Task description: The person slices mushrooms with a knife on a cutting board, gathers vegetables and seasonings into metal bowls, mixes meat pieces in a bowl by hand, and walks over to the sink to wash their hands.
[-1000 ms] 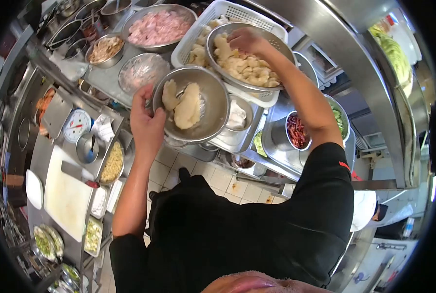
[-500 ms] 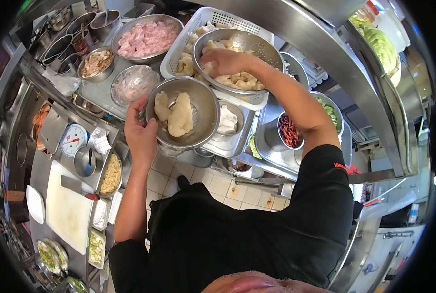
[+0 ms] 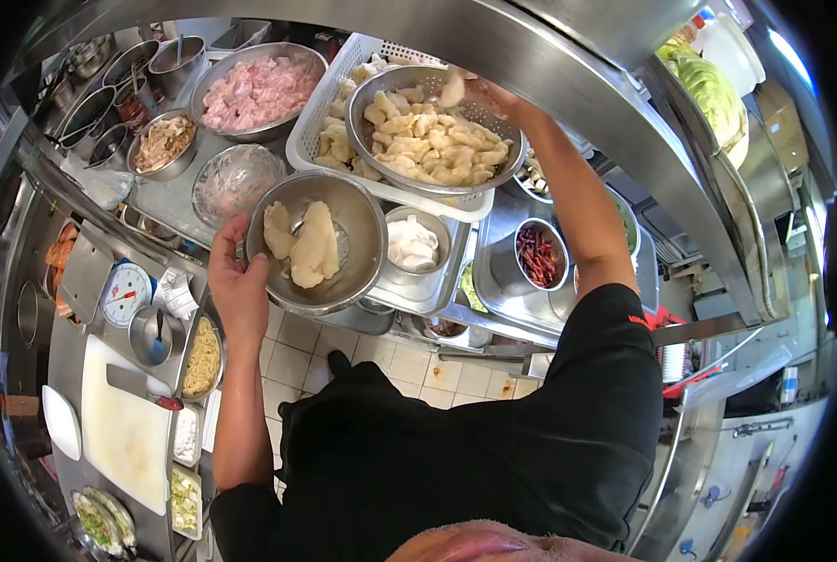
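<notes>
A big white plastic basket with holes in its sides (image 3: pixel 479 206) is at the far middle. A wide, round, silver metal bowl with small holes (image 3: pixel 493 131) sits on top of it, heaped with pale, lumpy pieces (image 3: pixel 451 145). This bowl looks heavy and stiff, so two hands on its rim would be best.

A smaller, round, plain silver metal bowl (image 3: pixel 362 234) is nearer and to the left, up in the air. The left hand (image 3: pixel 240 286) grips its left rim, thumb on top and the other fingers around the outside. It should be light and hard, and maybe slippery if wet; the rim is a good place to grab. Being round, it has no long way. Its open top faces up.

The right hand (image 3: pixel 498 98) is at the far right side of the holed bowl. It seems to pinch one small, pale, smooth piece (image 3: pixel 453 87). That piece stands with its long way running near to far.

Inside the plain bowl, a long, pale, lumpy piece (image 3: pixel 314 248) also runs near to far. A shorter pale piece (image 3: pixel 279 231) lies left of it, slanting from far left to near right. Both look soft and slick and could tear, so hold them gently around the middle.
</notes>
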`<state>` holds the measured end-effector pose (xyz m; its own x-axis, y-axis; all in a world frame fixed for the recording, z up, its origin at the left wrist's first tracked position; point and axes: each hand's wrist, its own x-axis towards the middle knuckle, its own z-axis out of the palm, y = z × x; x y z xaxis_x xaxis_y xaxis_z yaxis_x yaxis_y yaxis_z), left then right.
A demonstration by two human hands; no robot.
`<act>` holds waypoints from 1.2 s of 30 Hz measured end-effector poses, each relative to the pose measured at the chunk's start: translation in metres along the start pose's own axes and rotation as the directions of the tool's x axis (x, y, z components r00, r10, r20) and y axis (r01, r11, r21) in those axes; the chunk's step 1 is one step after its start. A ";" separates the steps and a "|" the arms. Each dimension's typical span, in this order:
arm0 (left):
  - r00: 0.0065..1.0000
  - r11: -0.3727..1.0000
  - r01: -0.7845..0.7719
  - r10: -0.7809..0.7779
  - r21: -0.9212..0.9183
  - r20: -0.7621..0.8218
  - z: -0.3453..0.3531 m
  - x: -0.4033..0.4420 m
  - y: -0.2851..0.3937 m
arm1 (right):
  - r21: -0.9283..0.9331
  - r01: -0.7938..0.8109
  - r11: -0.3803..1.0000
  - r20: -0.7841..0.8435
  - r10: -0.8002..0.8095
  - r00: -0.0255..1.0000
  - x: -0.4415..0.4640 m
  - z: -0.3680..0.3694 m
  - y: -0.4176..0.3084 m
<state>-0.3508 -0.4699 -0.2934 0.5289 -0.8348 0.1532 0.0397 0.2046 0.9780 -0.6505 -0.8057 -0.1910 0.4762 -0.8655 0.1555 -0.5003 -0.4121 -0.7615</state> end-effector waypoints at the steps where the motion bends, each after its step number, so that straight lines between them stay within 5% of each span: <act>1: 1.000 1.000 -0.002 0.002 -0.001 -0.002 -0.001 0.001 -0.001 | -0.023 -0.016 1.000 -0.014 0.015 1.000 0.001 -0.007 0.004; 5: 1.000 1.000 -0.021 0.021 0.011 0.013 -0.001 0.004 -0.003 | -0.298 -0.106 0.949 0.045 0.125 0.991 0.003 -0.012 0.016; 12: 0.997 0.999 0.009 -0.006 -0.034 0.073 0.007 0.007 -0.002 | -0.822 -0.031 0.569 0.238 0.393 0.888 0.007 0.021 -0.004; 15: 0.997 0.997 0.010 -0.004 -0.071 0.077 0.008 0.006 -0.002 | -0.744 -0.039 0.668 0.259 0.341 0.904 0.007 0.008 -0.004; 19: 0.997 0.998 0.027 -0.023 -0.061 0.069 0.007 0.007 -0.002 | -0.304 -0.158 0.940 0.166 0.215 0.962 -0.001 -0.023 0.003; 22: 0.997 0.997 0.033 -0.027 -0.070 0.076 0.007 0.010 0.000 | -0.063 -0.207 0.976 0.123 0.214 0.969 -0.006 -0.031 0.011; 29: 0.996 0.998 -0.012 0.017 -0.060 0.092 0.010 0.013 -0.003 | -0.168 -0.187 0.968 0.311 0.232 0.922 -0.014 0.015 -0.001; 33: 0.996 0.996 0.020 -0.012 -0.091 0.089 0.011 0.013 -0.004 | -0.469 -0.108 0.876 0.175 0.212 0.961 -0.022 0.028 -0.038; 36: 0.994 0.994 0.052 -0.042 -0.097 0.096 0.010 0.012 -0.003 | -0.433 -0.116 0.894 0.111 0.181 0.977 -0.012 0.017 -0.028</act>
<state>-0.3527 -0.4859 -0.2931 0.4428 -0.8879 0.1244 0.1494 0.2099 0.9662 -0.6297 -0.7786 -0.1822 0.4549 -0.8888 -0.0559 -0.8160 -0.3909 -0.4259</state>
